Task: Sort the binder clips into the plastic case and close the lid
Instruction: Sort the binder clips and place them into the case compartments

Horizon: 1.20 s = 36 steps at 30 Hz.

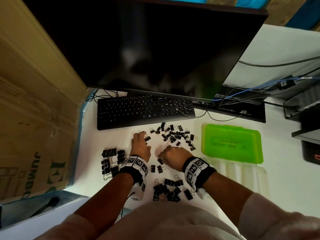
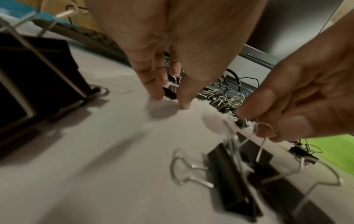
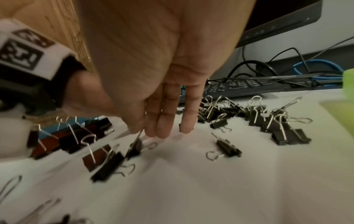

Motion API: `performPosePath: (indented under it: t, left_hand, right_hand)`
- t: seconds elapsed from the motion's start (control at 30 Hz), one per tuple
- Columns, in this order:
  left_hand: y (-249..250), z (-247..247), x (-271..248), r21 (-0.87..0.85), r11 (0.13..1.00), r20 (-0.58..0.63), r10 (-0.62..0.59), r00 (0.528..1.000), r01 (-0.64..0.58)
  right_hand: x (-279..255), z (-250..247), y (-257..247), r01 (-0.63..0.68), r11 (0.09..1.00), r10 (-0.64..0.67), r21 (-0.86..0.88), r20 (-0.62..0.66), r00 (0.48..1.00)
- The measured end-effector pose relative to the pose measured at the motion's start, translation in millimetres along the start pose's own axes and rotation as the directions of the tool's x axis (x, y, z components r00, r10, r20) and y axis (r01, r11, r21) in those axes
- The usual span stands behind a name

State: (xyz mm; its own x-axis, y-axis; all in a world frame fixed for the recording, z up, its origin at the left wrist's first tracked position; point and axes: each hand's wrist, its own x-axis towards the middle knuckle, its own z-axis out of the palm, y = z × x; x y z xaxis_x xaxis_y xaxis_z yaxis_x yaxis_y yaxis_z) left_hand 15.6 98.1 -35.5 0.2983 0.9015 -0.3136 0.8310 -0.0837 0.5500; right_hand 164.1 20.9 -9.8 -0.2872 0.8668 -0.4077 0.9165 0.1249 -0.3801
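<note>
Black binder clips lie in groups on the white desk: small ones [image 1: 176, 135] below the keyboard, large ones [image 1: 112, 161] at the left, medium ones [image 1: 168, 189] near my body. The green plastic case [image 1: 232, 144] lies at the right with its lid down. My left hand [image 1: 146, 138] [image 2: 170, 98] pinches a small clip [image 2: 170, 91] that touches the desk, at the left edge of the small pile. My right hand [image 1: 160, 157] [image 3: 140, 131] pinches the wire handle of a medium clip [image 3: 134, 149] [image 2: 249, 153], which hangs just above the desk next to two loose clips [image 1: 156, 168].
A black keyboard [image 1: 145, 110] and a dark monitor [image 1: 155, 45] stand behind the clips. Cables [image 1: 242, 94] and a black box run behind the case. A cardboard carton [image 1: 34, 118] walls the left side. A translucent tray [image 1: 242, 177] lies in front of the case.
</note>
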Motion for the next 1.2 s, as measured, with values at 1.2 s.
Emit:
performPosePath:
  t: [1.2]
  left_hand:
    - [69.2,31.8,41.5,0.212,0.869,0.284,0.382,0.879,-0.447]
  right_hand:
    - [-22.6,-44.1,49.7,-0.262,0.948,0.260,-0.180,-0.034,0.965]
